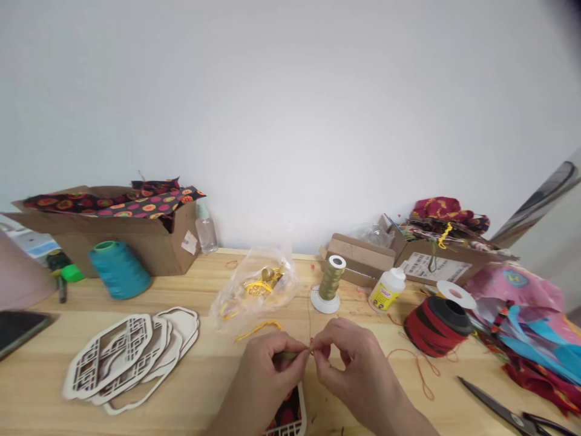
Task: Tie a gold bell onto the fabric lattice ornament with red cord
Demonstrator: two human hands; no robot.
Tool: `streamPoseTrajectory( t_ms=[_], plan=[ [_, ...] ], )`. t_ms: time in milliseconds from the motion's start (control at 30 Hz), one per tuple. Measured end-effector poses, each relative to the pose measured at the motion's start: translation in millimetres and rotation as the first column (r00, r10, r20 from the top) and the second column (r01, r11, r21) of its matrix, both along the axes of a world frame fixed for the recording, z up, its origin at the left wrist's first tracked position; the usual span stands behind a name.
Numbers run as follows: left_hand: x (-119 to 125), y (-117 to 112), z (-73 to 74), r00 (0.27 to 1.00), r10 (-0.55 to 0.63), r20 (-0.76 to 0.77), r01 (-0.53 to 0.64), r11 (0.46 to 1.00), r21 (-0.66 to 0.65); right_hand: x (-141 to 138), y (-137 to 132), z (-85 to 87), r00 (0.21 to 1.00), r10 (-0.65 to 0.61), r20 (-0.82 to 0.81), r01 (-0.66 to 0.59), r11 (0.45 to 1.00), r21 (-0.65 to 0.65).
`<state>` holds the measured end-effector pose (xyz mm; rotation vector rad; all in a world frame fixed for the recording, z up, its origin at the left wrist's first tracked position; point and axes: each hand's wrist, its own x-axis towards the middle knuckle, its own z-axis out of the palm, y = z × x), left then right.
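My left hand (275, 366) is closed in a pinch, with a thin olive-green piece (285, 356), perhaps bundled thread, showing between its fingers. Its fingertips nearly meet those of my right hand (349, 357), which also pinches. Between them is a fine thread (310, 321) that runs down from the olive-gold spool (333, 278) standing behind. A tiny reddish bit shows at the fingertips, too small to make out. Below my hands lies a pale wooden lattice frame (302, 409) with dark patterned fabric, partly hidden by my left hand and wrist.
Left are stacked wooden cutouts (136, 357), a teal thread cone (120, 269) and a fabric-filled box (131, 242). A plastic bag (254, 290) lies centrally. Rightward stand a glue bottle (388, 289) and red thread spool (436, 327); scissors (499, 409) lie at front right.
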<state>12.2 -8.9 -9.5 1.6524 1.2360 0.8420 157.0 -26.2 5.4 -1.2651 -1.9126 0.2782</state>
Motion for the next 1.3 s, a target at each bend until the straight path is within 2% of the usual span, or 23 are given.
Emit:
streamPoseTrajectory(
  t_ms=[133,267,367,500,633,733,800,867,1000,1100,1200,1300],
  plan=[
    [0,3,0.3,0.959,0.111,0.259,-0.045,0.968,-0.248,2,0,5.5,0.992,-0.016,-0.125,0.010,0.999,-0.053],
    [-1,7,-4.4,0.864,0.211,0.457,-0.005,0.911,-0.412,3,1,8.4,0.990,-0.012,-0.139,0.014,1.000,0.014],
    [-1,7,-6.2,0.837,0.224,0.500,0.011,0.906,-0.423,2,0,8.0,0.992,0.021,-0.122,-0.009,0.995,0.101],
    [-1,6,-2.3,0.873,0.183,0.453,-0.011,0.934,-0.356,-1,-2,4.5,0.998,0.047,-0.033,-0.038,0.972,0.232],
    [-1,3,3.1,0.917,0.096,0.388,0.017,0.960,-0.279,-2,-4,-1.4,0.995,0.009,0.100,-0.034,0.966,0.255],
    [0,2,2.4,0.907,0.117,0.404,0.012,0.953,-0.302,0,-3,-2.3,0.990,0.009,0.143,-0.046,0.965,0.258],
    [0,3,-0.2,0.873,0.161,0.461,0.018,0.933,-0.359,1,-3,-1.0,0.984,0.028,0.176,-0.075,0.962,0.263],
    [1,4,-2.9,0.816,0.188,0.546,0.074,0.904,-0.422,2,-2,0.2,0.975,0.041,0.220,-0.104,0.954,0.283],
    [-2,5,-5.5,0.656,0.215,0.724,0.269,0.829,-0.490,5,-1,-2.6,0.960,0.054,0.273,-0.151,0.926,0.345],
    [-4,5,-6.3,0.548,0.240,0.801,0.390,0.774,-0.499,8,0,-7.3,0.963,0.090,0.253,-0.180,0.916,0.358],
    [-5,4,-7.2,0.501,0.249,0.829,0.444,0.748,-0.493,11,0,-9.3,0.965,0.121,0.233,-0.200,0.914,0.354],
    [-5,4,-8.2,0.496,0.237,0.835,0.462,0.742,-0.485,11,-3,-5.7,0.953,0.178,0.245,-0.257,0.903,0.344]
  ],
)
